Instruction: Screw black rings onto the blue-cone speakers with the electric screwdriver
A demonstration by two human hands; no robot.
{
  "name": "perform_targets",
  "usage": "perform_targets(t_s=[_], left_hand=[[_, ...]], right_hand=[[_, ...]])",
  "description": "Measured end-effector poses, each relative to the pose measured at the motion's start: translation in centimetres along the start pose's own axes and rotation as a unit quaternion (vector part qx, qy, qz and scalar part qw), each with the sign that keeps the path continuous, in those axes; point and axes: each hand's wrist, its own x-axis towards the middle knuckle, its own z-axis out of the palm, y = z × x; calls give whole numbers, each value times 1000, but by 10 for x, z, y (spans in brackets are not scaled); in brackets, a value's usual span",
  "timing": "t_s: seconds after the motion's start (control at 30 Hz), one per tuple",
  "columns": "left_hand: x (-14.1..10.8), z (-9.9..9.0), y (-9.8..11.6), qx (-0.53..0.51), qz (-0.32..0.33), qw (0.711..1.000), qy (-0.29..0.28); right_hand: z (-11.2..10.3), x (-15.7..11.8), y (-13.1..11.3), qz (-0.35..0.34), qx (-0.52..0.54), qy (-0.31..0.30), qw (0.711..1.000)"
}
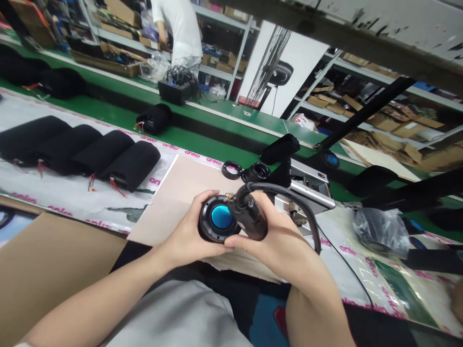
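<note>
My left hand (188, 231) is closed round a black round housing (209, 231) with a blue lens-like centre. My right hand (271, 231) grips a dark cylindrical tool (249, 217) with a thick black cable curving off to the right. The tool's head sits over the right edge of the housing; whether it touches is hidden. My right thumb meets the housing's lower edge. Just beyond the hands lie a black ring (232, 169) and a ribbed black round part (256, 171). A beige board (173, 193) lies under the hands.
Several black fabric-covered pieces (132, 164) with red wires lie at left. A silver metal device (311, 185) stands right of the hands, a clear plastic bag (383, 231) farther right. Beyond the green bench (213, 135), a person (179, 29) stands near shelves.
</note>
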Motion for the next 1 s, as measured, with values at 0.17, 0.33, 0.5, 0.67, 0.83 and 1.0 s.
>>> perform_targets(t_s=[0.17,0.33,0.5,0.67,0.83,1.0], left_hand=[[2,-3,-2,-13,24,1000,-7],[6,-11,6,-26,28,998,-52],[10,-8,10,21,35,999,-12],[8,-12,3,78,72,994,3],[18,-6,0,135,87,987,19],[39,39,6,103,70,990,-62]], right_hand=[[10,-6,8,-3,17,21,1000],[17,-4,19,8,66,25,997],[6,-9,26,25,209,36,977],[-40,-30,35,-94,398,377,831],[-76,-32,44,-149,426,518,727],[-85,-3,57,-184,357,509,762]])
